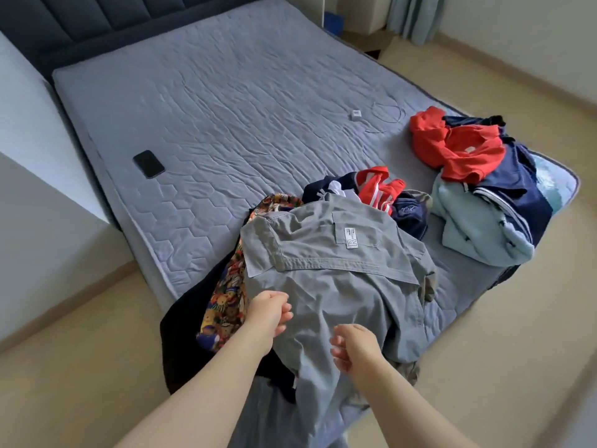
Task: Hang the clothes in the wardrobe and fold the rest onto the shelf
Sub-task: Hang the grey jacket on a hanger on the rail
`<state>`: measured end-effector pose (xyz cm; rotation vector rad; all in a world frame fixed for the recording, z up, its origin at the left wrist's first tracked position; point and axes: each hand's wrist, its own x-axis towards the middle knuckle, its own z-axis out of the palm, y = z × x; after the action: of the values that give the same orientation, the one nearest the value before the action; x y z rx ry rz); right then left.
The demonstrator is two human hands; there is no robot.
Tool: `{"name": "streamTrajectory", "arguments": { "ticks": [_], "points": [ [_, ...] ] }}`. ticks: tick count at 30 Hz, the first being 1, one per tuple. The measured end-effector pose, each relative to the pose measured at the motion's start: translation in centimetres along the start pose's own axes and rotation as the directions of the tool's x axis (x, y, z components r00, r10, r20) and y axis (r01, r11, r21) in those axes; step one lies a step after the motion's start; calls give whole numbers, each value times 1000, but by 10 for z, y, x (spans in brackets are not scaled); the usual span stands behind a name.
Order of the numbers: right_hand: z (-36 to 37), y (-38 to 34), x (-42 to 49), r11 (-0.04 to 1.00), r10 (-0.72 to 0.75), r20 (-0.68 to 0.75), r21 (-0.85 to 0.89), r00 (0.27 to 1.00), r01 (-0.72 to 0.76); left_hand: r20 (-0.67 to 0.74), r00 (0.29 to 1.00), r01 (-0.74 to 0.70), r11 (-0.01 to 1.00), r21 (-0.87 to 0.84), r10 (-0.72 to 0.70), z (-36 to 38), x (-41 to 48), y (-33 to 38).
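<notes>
A grey button shirt point(336, 286) with a white label lies spread over a heap of clothes at the bed's near edge and hangs down over it. My left hand point(270, 313) hovers at the shirt's left side with loosely curled fingers. My right hand point(354, 347) is over the shirt's lower middle, its fingers also loosely curled. No cloth shows inside either hand. Under the shirt lie a colourful patterned garment point(226, 305), a black one point(184, 337), and red-and-white point(378, 189) and navy pieces point(408, 211).
A second pile sits at the bed's right corner: a red garment point(452, 143), a navy one point(510, 182) and a light blue one point(475, 231). On the grey quilted mattress point(226, 108) lie a black phone point(149, 163) and a white charger with cable point(355, 115). Beige floor surrounds the bed.
</notes>
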<state>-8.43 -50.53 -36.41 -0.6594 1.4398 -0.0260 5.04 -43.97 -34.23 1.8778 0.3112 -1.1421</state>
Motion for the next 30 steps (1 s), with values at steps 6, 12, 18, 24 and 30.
{"name": "streamTrajectory", "arguments": {
  "ticks": [6,12,18,24,30],
  "points": [
    [-32,-32,53,998,39,-14,-57,999,-40,-126,983,114,986,-121,-130,46,52,14],
    [-28,-61,92,994,63,21,-95,998,-60,-125,949,174,809,-562,-290,61,108,32],
    [-19,-72,111,986,84,55,-147,995,-75,-110,891,293,743,-601,-441,89,130,53],
    [-18,-79,110,986,78,89,-154,993,-64,-98,907,222,662,-716,-411,96,136,64],
    [-13,-94,95,964,-88,105,-243,991,112,-264,959,-115,713,-692,-102,76,120,59]
  ]
}}
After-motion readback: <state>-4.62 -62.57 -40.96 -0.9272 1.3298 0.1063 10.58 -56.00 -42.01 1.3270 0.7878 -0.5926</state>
